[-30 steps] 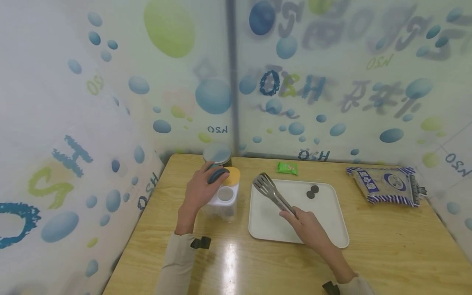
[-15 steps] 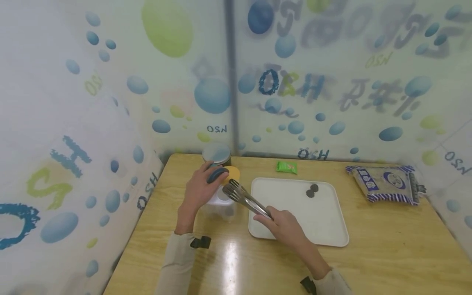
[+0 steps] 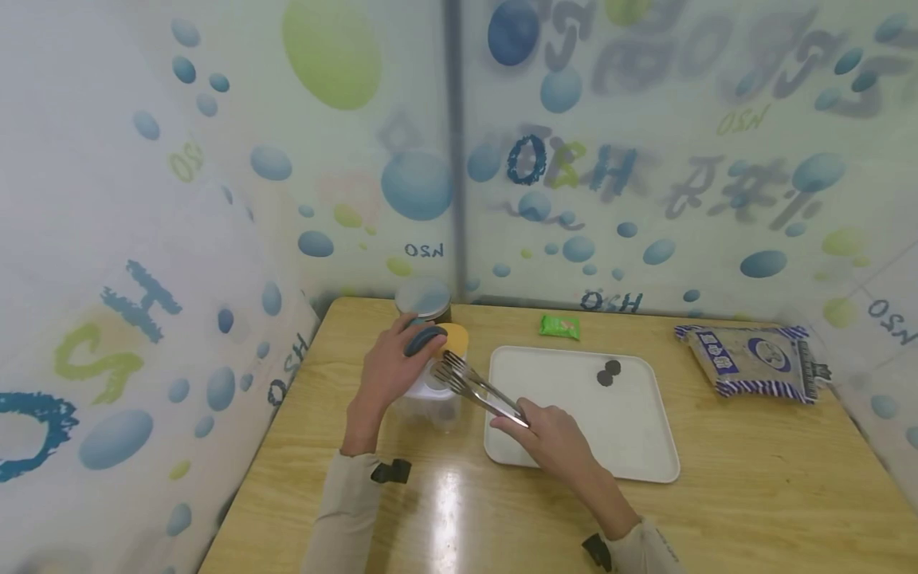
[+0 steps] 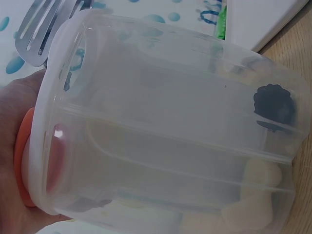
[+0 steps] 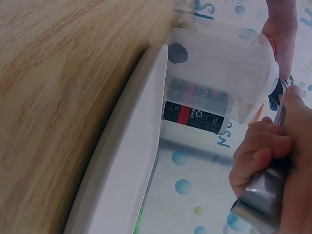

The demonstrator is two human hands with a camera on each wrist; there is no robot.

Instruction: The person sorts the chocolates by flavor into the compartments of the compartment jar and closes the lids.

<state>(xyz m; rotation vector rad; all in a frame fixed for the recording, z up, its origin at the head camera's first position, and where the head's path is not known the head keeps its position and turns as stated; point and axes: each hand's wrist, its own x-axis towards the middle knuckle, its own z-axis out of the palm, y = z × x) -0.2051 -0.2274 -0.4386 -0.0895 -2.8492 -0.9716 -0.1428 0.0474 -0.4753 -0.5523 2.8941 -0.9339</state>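
My left hand [image 3: 387, 365] rests over a clear storage container [image 3: 423, 413] and holds up its dark blue flip lid [image 3: 425, 341]. A yellow lid [image 3: 455, 338] and, in the left wrist view, an orange lid [image 4: 25, 158] are on the same white top. Metal tongs [image 3: 495, 401] are gripped in my right hand [image 3: 562, 442], their slotted ends over the uncovered round opening. Inside the container, one compartment has a dark round cookie-like piece [image 4: 274, 105]; another has pale pieces [image 4: 251, 209]. Two dark round pieces [image 3: 606, 378] lie on the white tray [image 3: 545, 438].
Behind the container stands a jar [image 3: 423, 299] with a black label. A small green packet [image 3: 560, 326] lies beyond the tray. At the right is a blue-and-white bag [image 3: 753, 361] with a black clip. Patterned walls border the wooden table [image 3: 760, 494].
My right hand has carried the tongs left from above the tray to the container's opening, and their ends have spread slightly. My left hand stays on the dark blue lid.
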